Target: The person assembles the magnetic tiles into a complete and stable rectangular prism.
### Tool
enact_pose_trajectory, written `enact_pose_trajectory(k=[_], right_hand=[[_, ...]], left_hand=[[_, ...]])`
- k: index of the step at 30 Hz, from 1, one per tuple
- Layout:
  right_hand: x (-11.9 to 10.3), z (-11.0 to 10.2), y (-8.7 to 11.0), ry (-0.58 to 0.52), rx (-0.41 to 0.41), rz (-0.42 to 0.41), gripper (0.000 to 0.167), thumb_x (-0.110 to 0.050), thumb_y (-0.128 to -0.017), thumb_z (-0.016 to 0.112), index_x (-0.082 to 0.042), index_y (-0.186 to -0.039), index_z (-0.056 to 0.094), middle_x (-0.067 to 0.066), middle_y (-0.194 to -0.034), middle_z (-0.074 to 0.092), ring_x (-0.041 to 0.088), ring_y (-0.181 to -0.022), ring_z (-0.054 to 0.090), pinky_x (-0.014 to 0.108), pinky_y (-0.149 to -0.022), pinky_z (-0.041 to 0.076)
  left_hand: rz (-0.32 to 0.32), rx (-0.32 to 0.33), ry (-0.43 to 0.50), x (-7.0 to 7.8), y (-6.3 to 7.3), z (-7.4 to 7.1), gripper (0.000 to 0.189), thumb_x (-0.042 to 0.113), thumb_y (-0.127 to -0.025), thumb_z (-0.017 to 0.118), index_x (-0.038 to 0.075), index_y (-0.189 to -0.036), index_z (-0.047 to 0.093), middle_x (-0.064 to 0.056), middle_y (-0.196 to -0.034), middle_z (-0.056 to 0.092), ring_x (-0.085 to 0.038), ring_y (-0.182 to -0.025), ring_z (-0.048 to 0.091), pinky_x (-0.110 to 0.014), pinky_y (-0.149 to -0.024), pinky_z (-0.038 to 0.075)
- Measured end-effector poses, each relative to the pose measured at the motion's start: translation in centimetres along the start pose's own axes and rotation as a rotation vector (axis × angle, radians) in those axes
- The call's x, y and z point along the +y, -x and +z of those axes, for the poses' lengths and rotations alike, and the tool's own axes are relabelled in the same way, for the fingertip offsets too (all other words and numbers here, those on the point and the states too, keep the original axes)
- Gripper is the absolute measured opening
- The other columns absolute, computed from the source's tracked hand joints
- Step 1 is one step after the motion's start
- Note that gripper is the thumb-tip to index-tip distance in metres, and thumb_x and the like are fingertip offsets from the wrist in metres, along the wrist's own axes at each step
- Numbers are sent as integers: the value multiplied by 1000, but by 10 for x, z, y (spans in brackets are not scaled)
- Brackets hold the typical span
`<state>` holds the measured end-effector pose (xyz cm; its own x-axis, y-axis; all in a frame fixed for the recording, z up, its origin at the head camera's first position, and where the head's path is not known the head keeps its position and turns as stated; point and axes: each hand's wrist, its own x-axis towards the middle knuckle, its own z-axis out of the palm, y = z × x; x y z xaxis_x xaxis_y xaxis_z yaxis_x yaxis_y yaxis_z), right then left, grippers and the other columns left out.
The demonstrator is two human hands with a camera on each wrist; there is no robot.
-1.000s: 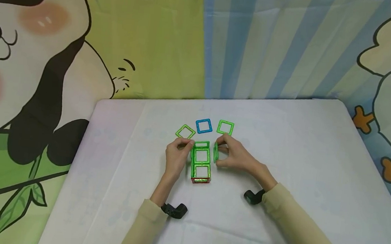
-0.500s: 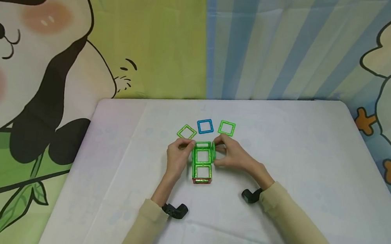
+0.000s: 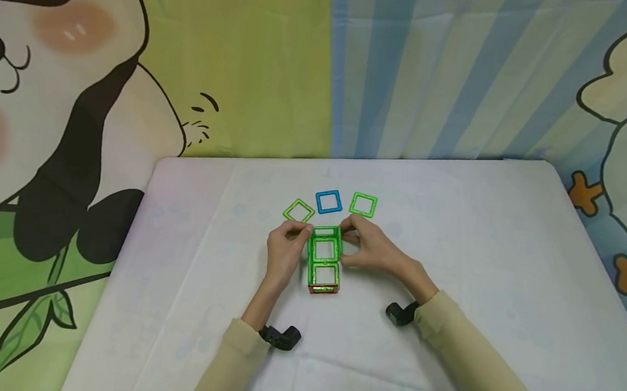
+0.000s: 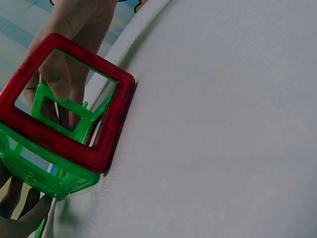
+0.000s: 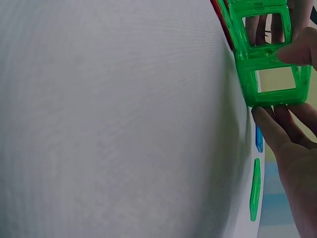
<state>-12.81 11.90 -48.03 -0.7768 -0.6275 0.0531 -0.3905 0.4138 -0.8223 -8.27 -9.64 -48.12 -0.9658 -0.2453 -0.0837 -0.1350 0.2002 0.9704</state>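
Observation:
An open-framed block of green magnetic tiles (image 3: 325,262) stands in the middle of the table. A red square tile (image 4: 118,119) forms its near end. My left hand (image 3: 284,249) pinches the block's far left corner with thumb and fingers. On the other side, my right hand (image 3: 373,248) holds a green square tile (image 5: 277,96) upright along the block's far right side, its edge right at the block. In the right wrist view the thumb lies on this tile's upper edge and the fingers are beneath its lower edge.
Behind the block lie three loose square tiles: a tilted green one (image 3: 291,206), a blue one (image 3: 328,192) and another green one (image 3: 366,195). The white-covered table (image 3: 457,234) meets cartoon-printed cloth walls at the back and sides.
My right hand has moved left, bringing its green tile from a small gap away up against the block's right side. My left hand keeps its hold on the far left corner.

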Motion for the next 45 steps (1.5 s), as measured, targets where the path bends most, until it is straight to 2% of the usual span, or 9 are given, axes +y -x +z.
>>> enact_pose_trajectory(k=[5, 10, 14, 18, 21, 29, 36, 40, 45], right_hand=[[-3, -5, 3, 7, -26, 3, 58, -7, -80, 83, 0, -129, 54, 16, -131, 60, 33, -128, 61, 41, -110, 49], [-2, -10, 6, -13, -33, 20, 58, 1, -85, 72, 4, -139, 50, 21, -138, 56, 36, -130, 59, 42, -108, 50], [1, -12, 6, 17, 49, 29, 47, 3, -91, 66, 7, -136, 53, 23, -135, 58, 37, -127, 60, 42, -106, 52], [2, -16, 3, 125, 158, -2, 38, 0, -94, 67, 7, -130, 58, 22, -128, 63, 37, -120, 64, 46, -102, 54], [2, -20, -2, 189, 195, -8, 36, 1, -94, 66, 8, -129, 60, 22, -127, 64, 37, -118, 64, 50, -102, 52], [7, -23, -18, 315, 170, 111, 45, -4, -95, 62, 6, -138, 56, 24, -148, 53, 39, -141, 48, 53, -117, 39], [10, -23, -30, 438, 170, 105, 50, -6, -96, 65, 9, -142, 52, 28, -156, 43, 43, -147, 39, 54, -121, 33], [12, -24, -32, 443, 152, 135, 51, -7, -97, 67, 10, -143, 51, 31, -156, 40, 45, -148, 37, 55, -123, 28], [15, -23, -32, 416, 128, 174, 51, -6, -99, 66, 10, -144, 49, 32, -157, 39, 47, -147, 37, 55, -122, 29]], left_hand=[[-1, 3, 0, 1, 0, 0, 18, 23, -97, 71, 6, -103, 75, -7, -106, 70, -24, -107, 67, -40, -97, 53], [1, 10, 6, 1, 0, 0, 17, 21, -97, 72, 5, -102, 75, -7, -105, 71, -23, -108, 67, -41, -99, 52], [4, 13, 7, 0, -1, 1, 17, 21, -97, 72, 5, -101, 75, -8, -104, 71, -24, -108, 67, -42, -100, 52], [1, 15, 13, -1, -1, 1, 16, 20, -96, 72, 5, -101, 75, -7, -104, 71, -24, -107, 67, -41, -100, 52], [3, 13, 19, -1, -1, 1, 16, 21, -96, 72, 5, -100, 75, -7, -103, 71, -23, -107, 67, -41, -99, 52], [5, 11, 23, -1, 0, 0, 17, 22, -97, 72, 6, -100, 75, -7, -103, 70, -24, -108, 65, -41, -100, 51], [16, 15, 24, -1, -1, -1, 17, 22, -97, 72, 6, -100, 75, -7, -102, 70, -24, -107, 66, -42, -100, 51], [17, 15, 32, -2, -1, 0, 16, 21, -96, 73, 5, -99, 75, -7, -101, 71, -24, -106, 66, -41, -98, 51], [23, 15, 35, -4, -1, 0, 17, 22, -96, 73, 5, -98, 75, -7, -100, 71, -23, -105, 66, -40, -96, 51]])
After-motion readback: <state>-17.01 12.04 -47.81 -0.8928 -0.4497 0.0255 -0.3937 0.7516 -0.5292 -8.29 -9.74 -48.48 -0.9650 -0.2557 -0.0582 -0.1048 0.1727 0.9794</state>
